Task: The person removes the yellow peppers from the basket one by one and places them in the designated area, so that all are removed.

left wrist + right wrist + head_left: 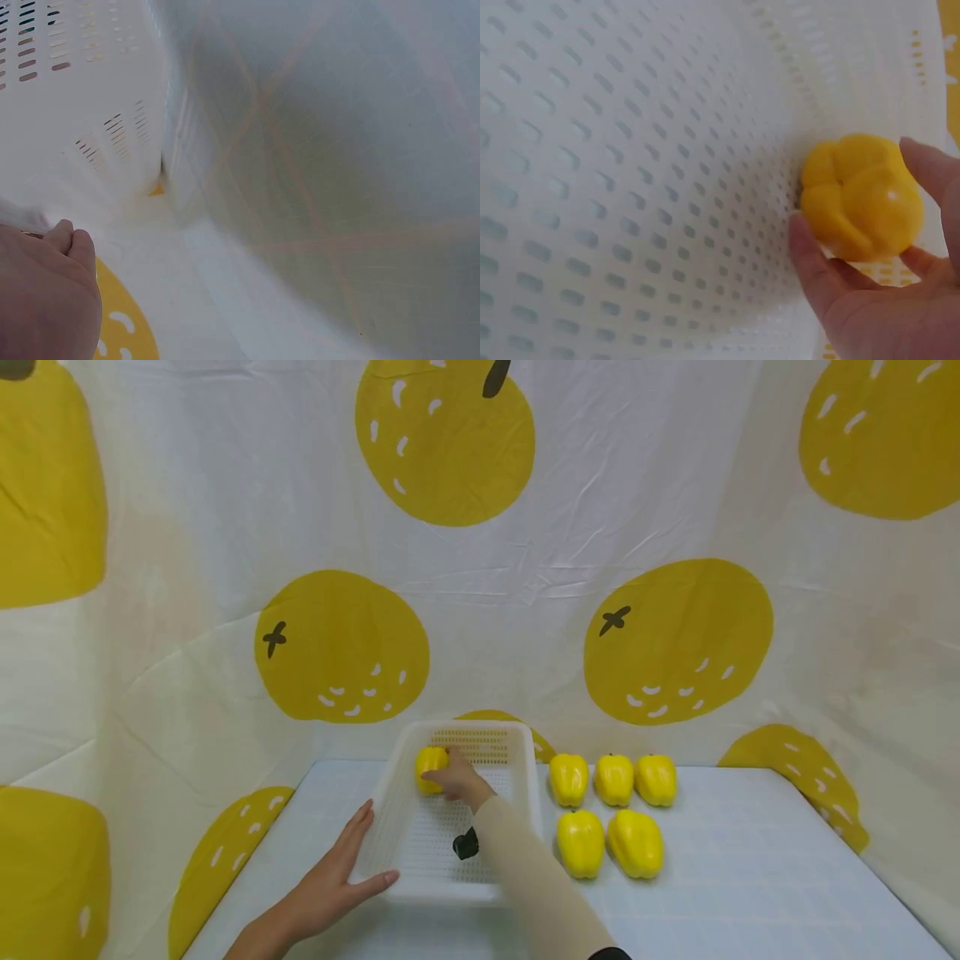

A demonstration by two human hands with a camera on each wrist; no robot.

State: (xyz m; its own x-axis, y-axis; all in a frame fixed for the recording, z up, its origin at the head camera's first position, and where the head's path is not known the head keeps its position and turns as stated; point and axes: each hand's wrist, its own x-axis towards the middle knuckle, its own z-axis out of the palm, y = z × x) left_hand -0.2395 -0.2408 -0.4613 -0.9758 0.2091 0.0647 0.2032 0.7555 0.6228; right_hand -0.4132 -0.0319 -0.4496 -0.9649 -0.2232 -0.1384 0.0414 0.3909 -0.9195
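A yellow bell pepper [430, 769] lies at the back left inside a white perforated plastic basket [442, 891]. My right hand [460, 778] reaches in over the basket and grips that pepper. In the right wrist view, thumb and fingers of the right hand [892, 315] surround the pepper [864, 201], whose lobed end faces the camera close to the basket floor. At the basket's front left corner my left hand [330, 883] rests against the side, fingers straight and thumb spread along the front rim. The left wrist view shows this hand [49, 292] beside the basket wall [75, 112].
Several more yellow bell peppers stand right of the basket, in a back row [614, 779] and a front pair [581, 844]. All is on a table with a pale blue cloth [750, 877]. A white curtain [510, 635] with printed yellow fruit hangs behind.
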